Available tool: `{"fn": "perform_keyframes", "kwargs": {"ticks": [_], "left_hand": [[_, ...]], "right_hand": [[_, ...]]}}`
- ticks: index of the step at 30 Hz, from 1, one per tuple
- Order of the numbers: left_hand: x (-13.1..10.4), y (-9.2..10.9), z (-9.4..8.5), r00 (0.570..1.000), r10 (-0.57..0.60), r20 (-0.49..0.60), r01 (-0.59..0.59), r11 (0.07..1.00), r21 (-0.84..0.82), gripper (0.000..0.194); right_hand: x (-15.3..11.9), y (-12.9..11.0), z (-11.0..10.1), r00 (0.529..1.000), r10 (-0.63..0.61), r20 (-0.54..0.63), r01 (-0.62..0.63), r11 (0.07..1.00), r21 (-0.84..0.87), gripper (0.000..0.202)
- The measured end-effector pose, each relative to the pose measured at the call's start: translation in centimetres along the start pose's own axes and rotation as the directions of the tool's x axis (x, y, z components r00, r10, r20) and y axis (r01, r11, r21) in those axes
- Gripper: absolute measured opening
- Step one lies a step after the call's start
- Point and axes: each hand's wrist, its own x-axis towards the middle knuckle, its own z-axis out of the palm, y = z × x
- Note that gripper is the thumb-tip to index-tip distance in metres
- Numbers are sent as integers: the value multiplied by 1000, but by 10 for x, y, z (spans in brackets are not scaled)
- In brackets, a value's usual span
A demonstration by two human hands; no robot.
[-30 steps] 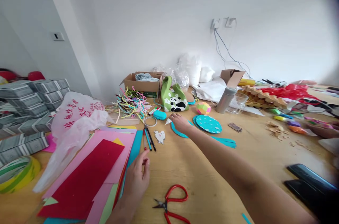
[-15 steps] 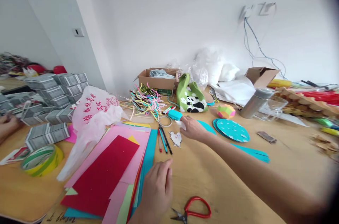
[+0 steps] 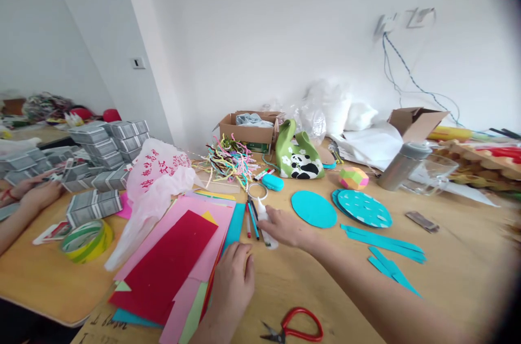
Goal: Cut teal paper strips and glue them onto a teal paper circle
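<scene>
you can see red chinese characters printed in rows on the white plastic bag point(image 3: 157, 181) lying beside the stack of coloured paper, but they are too blurred and creased to read for certain. along the near table edge point(image 3: 101, 327) there is dark handwriting, upside down to you and not legible. the grey striped boxes point(image 3: 94, 206) at your left show only a pattern, with no print you can make out

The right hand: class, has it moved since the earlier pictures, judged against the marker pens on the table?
Yes. The right hand has drawn back toward the person, from beyond the marker pens to right beside them, holding a small white piece.
</scene>
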Motion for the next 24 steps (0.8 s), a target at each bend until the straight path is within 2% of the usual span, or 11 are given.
{"fn": "perform_keyframes", "kwargs": {"ticks": [1, 4, 7, 9, 10, 13, 15, 18, 21, 24], "left_hand": [[1, -2, 1, 1000, -16, 0, 16, 1000, -12, 21], [1, -3, 5, 999, -31, 16, 32, 999, -31, 22], [0, 1, 9, 999, -13, 31, 14, 999, -30, 22], [-1, 4, 10, 999, 0, 43, 1, 999, -32, 22], [-2, 5, 11, 999, 3, 52, -1, 1000, -30, 22], [-3, 7, 12, 997, -4, 76, 5, 1000, -16, 22], [-4, 8, 12, 996, -11, 87, 12, 1000, -9, 24], [-5, 9, 12, 995, -11, 102, 13, 1000, -13, 28], [-6, 10, 11, 994, 1, 113, 3, 999, -36, 28], [-6, 11, 10, 996, 31, 79, -27, 999, -43, 27]], "right_hand": [[-12, 3, 2, 998, -2, 55, 6, 997, -78, 35], [-43, 19, 12, 990, 8, 142, 11, 991, -133, 29], [-52, 34, 13, 983, -4, 185, 40, 981, -190, 33], [-39, 40, 4, 989, -8, 144, 46, 965, -258, 42], [-28, 40, -1, 996, -19, 81, 43, 951, -307, 44], [19, 33, -12, 998, -46, -40, 27, 924, -382, 36], [52, 25, -11, 994, -85, -68, 48, 905, -422, 30], [88, 16, -2, 986, -161, -49, 120, 874, -471, 31], [102, 15, 4, 971, -240, -16, 200, 843, -499, 31], [99, 17, 0, 952, -307, -3, 262, 818, -512, 31]]}}
